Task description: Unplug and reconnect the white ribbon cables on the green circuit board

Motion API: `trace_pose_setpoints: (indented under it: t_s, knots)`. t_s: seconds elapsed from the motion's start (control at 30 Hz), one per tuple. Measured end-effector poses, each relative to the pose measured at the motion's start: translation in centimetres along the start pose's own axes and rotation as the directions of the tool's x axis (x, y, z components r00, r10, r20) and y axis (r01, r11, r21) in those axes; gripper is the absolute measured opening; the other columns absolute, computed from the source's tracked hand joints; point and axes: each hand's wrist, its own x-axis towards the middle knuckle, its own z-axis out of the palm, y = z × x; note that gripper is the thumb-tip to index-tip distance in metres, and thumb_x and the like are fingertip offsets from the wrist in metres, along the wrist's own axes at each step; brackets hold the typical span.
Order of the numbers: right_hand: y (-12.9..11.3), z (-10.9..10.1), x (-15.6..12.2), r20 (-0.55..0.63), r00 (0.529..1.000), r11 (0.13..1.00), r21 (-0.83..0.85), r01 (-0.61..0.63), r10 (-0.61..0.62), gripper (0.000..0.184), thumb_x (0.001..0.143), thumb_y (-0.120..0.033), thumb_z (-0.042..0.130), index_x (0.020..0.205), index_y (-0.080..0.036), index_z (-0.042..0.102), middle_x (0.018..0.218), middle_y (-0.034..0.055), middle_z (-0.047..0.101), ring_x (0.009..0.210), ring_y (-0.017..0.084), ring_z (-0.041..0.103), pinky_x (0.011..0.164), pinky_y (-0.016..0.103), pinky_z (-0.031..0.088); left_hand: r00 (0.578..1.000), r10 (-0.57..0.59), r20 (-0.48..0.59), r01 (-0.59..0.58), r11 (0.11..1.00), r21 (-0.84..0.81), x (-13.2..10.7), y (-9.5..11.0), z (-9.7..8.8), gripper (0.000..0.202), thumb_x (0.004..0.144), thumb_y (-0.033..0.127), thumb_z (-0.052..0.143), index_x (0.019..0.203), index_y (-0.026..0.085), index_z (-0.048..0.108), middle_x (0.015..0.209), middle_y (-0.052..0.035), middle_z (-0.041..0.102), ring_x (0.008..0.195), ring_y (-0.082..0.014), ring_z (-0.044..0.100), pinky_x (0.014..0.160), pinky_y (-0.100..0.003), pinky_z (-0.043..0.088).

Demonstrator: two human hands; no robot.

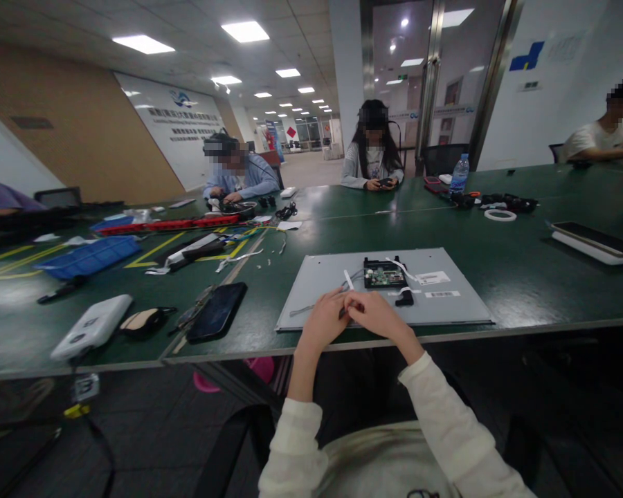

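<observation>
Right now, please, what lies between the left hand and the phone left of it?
The head view shows the grey panel carrying a thin cable, then green tabletop.

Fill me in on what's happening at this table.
The person's left hand and right hand meet over the near part of a grey panel, which lies flat on the green table. A white strip shows just beyond them; whether they grip it is hidden. A circuit board sits on the panel. A dark phone lies to the left.
</observation>
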Motion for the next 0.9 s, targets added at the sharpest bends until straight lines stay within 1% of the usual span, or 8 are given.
trace_pose_setpoints:
  t_s: [0.37,0.47,0.53,0.57,0.63,0.73,0.8,0.9]
  knots:
    - [-0.3,0.0,0.1,0.003,1.0,0.999,-0.051,0.004,-0.004,0.011,0.083,-0.013,0.051,0.084,-0.02,0.061,0.07,-0.002,0.059,0.063,0.012,0.052,0.065,0.023,0.037,0.999,0.025,-0.024,-0.025,1.0,-0.006,0.0,0.0,-0.1,0.044,0.08,0.011,0.053,0.122,0.02,0.06,0.131,-0.0056,0.061,0.131,-0.0221,0.047,0.111,-0.041,0.036]
    - [-0.6,-0.7,-0.1,0.005,0.998,0.992,-0.106,0.064,-0.064,0.014,0.085,-0.014,0.05,0.088,-0.019,0.062,0.081,0.0016,0.063,0.073,0.014,0.056,0.073,0.026,0.042,0.997,0.036,-0.066,-0.035,0.999,0.014,-0.1,-0.1,-0.2,0.049,0.081,0.012,0.053,0.129,0.019,0.055,0.136,-0.007,0.056,0.132,-0.0218,0.045,0.112,-0.042,0.035]
    - [-0.6,-1.8,-0.6,0.009,0.99,0.979,-0.151,0.138,-0.138,0.018,0.087,-0.017,0.05,0.099,-0.019,0.063,0.098,0.0061,0.065,0.091,0.017,0.058,0.085,0.03,0.043,0.994,0.016,-0.108,-0.011,0.999,0.045,-0.2,-0.2,-0.2,0.049,0.083,0.012,0.051,0.131,0.02,0.052,0.137,-0.0073,0.054,0.133,-0.0221,0.043,0.112,-0.044,0.035]
    - [-0.5,-2.5,-0.9,0.021,0.985,0.967,-0.186,0.174,-0.173,0.022,0.088,-0.021,0.051,0.107,-0.019,0.063,0.109,0.0083,0.064,0.102,0.019,0.056,0.093,0.034,0.042,0.991,-0.003,-0.131,0.011,0.998,0.062,-0.3,-0.2,-0.1,0.048,0.084,0.012,0.05,0.132,0.02,0.052,0.137,-0.0074,0.054,0.133,-0.0223,0.043,0.112,-0.045,0.035]
    - [0.0,-4.0,-1.6,0.078,0.976,0.932,-0.289,0.219,-0.205,0.039,0.085,-0.032,0.06,0.123,-0.022,0.059,0.13,0.0102,0.056,0.124,0.025,0.044,0.107,0.046,0.031,0.983,-0.045,-0.179,0.062,0.994,0.09,-0.3,-0.2,-0.1,0.046,0.086,0.014,0.047,0.131,0.02,0.051,0.137,-0.0078,0.054,0.133,-0.0226,0.043,0.111,-0.046,0.035]
    - [1.3,-5.7,-2.5,0.198,0.967,0.863,-0.446,0.237,-0.162,0.064,0.076,-0.051,0.067,0.135,-0.031,0.052,0.147,0.0074,0.041,0.139,0.035,0.023,0.111,0.063,0.007,0.962,-0.088,-0.258,0.12,0.987,0.11,-0.4,-0.2,-0.1,0.042,0.089,0.017,0.045,0.131,0.02,0.051,0.136,-0.0088,0.054,0.131,-0.0232,0.044,0.111,-0.046,0.036]
    - [2.1,-6.2,-2.9,0.247,0.959,0.826,-0.505,0.25,-0.139,0.065,0.077,-0.059,0.063,0.136,-0.033,0.052,0.15,0.0058,0.038,0.142,0.036,0.016,0.109,0.067,-0.003,0.945,-0.11,-0.308,0.15,0.982,0.11,-0.4,-0.3,-0.1,0.04,0.09,0.018,0.044,0.13,0.019,0.051,0.134,-0.0092,0.055,0.13,-0.0234,0.045,0.111,-0.045,0.036]
    - [2.9,-6.3,-3.3,0.242,0.964,0.798,-0.556,0.232,-0.112,0.063,0.081,-0.065,0.054,0.135,-0.032,0.053,0.152,0.0052,0.034,0.143,0.036,0.012,0.108,0.067,-0.008,0.929,-0.132,-0.347,0.176,0.979,0.099,-0.4,-0.4,-0.1,0.038,0.091,0.019,0.043,0.127,0.018,0.052,0.13,-0.0097,0.057,0.129,-0.0234,0.046,0.111,-0.045,0.037]
